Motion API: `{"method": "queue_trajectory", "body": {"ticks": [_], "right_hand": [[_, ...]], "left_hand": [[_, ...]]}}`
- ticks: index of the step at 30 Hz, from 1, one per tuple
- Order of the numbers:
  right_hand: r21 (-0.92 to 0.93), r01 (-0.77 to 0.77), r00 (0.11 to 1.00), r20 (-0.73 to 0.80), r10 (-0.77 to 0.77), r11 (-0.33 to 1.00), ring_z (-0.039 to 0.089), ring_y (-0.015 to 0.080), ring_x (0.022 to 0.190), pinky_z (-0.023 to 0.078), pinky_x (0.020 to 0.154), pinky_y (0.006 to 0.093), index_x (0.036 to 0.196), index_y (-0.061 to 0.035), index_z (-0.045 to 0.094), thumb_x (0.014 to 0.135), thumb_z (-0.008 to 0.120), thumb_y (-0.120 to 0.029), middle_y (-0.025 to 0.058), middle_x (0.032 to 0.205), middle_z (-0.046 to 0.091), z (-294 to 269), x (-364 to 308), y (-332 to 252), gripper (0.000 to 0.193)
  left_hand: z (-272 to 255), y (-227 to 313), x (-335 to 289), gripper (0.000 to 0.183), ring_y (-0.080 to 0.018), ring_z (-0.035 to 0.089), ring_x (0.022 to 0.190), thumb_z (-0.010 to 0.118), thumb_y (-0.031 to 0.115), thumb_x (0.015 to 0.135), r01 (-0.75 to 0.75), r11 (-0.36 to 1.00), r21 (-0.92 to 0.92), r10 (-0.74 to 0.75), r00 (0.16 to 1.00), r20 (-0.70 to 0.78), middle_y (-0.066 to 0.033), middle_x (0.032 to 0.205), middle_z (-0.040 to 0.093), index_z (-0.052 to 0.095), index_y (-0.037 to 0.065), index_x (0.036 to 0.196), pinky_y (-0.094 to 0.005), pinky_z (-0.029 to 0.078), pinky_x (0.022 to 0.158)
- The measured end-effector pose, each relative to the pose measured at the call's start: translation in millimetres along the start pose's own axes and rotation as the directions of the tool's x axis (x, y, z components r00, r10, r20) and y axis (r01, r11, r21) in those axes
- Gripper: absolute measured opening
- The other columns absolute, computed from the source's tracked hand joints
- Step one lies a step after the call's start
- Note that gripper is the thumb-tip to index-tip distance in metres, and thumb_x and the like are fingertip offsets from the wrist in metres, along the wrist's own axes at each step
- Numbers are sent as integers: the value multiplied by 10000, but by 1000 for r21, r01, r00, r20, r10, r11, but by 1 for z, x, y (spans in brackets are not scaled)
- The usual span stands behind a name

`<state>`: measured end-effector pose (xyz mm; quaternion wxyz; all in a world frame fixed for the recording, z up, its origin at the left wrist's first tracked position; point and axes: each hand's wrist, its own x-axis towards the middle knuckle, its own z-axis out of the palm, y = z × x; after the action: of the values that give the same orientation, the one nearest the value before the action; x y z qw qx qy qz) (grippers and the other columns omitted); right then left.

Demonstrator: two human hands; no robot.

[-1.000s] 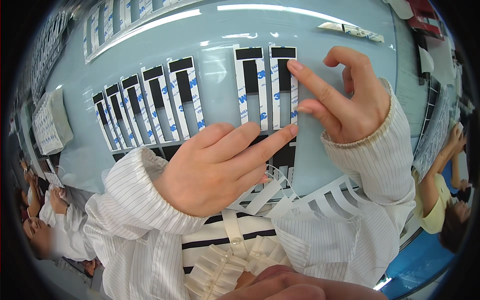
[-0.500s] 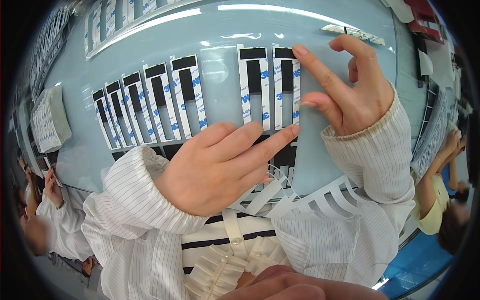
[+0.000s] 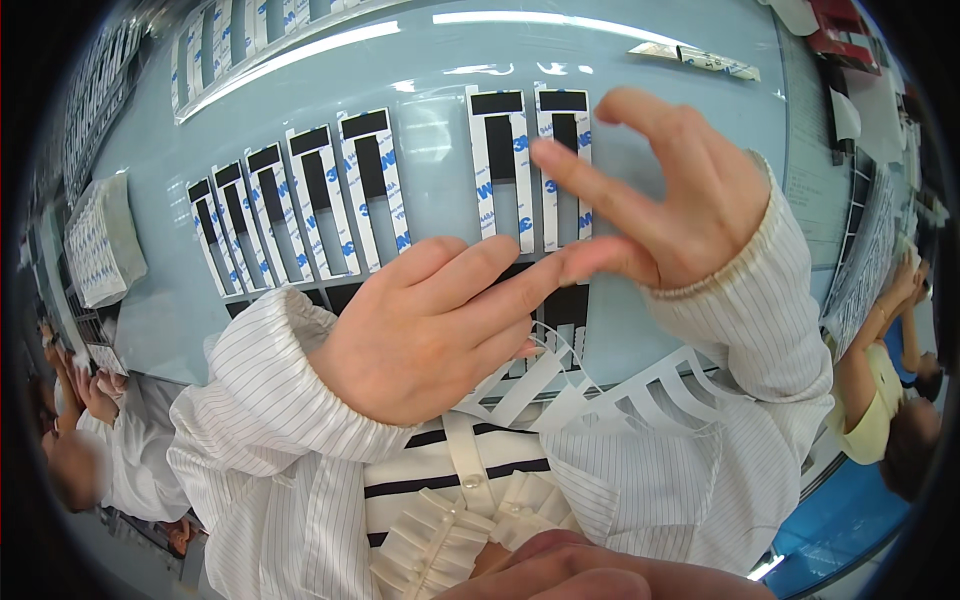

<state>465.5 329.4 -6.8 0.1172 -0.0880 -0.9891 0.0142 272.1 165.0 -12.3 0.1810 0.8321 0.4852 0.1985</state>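
Note:
My left hand lies palm down at the table's near edge. Its lower fingers are closed at a white cut-out sheet, which hangs toward my lap; the grip itself is partly hidden. One longer finger reaches right and meets my right thumb. My right hand has its fingers apart, the forefinger over the rightmost white adhesive strip with a black T-shaped centre. Beside that is a matching strip. Further left stands a slanted row of similar strips. Black pieces show partly beneath my hands.
A plastic-covered set of strips lies at the far left. A stack of white printed sheets sits at the left edge. A narrow rolled strip lies at the far right. Other people work at both sides.
My right hand has moved left and slightly down; its forefinger has left the strip's top right corner, and its thumb now meets my left finger. My left hand has barely moved.

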Motion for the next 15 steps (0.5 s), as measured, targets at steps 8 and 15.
{"method": "queue_trajectory", "body": {"ticks": [8, 15], "right_hand": [[312, 32, 997, 58, -53, 950, 587, 221, 757, 483, 596, 309, 1102, -107, 748, 828, 572, -647, 125, 1067, 604, -9, -13, -14, 631], [706, -249, 964, 243, 104, 663, 578, 170, 739, 461, 608, 289, 1071, -66, 766, 816, 704, -576, 83, 933, 614, -40, -17, -13, 574]], "left_hand": [[-1, -7, -3, 218, -277, 573, 1004, 710, 233, 748, -107, 994, -37, 105, 993, -55, -69, 1320, 639, 600, 48, 783, -380, 463, 766], [-28, -2, -22, 207, -287, 611, 898, 712, 189, 783, 27, 950, -312, -49, 997, -64, -148, 1164, 690, 574, 46, 728, -398, 466, 786]]}}
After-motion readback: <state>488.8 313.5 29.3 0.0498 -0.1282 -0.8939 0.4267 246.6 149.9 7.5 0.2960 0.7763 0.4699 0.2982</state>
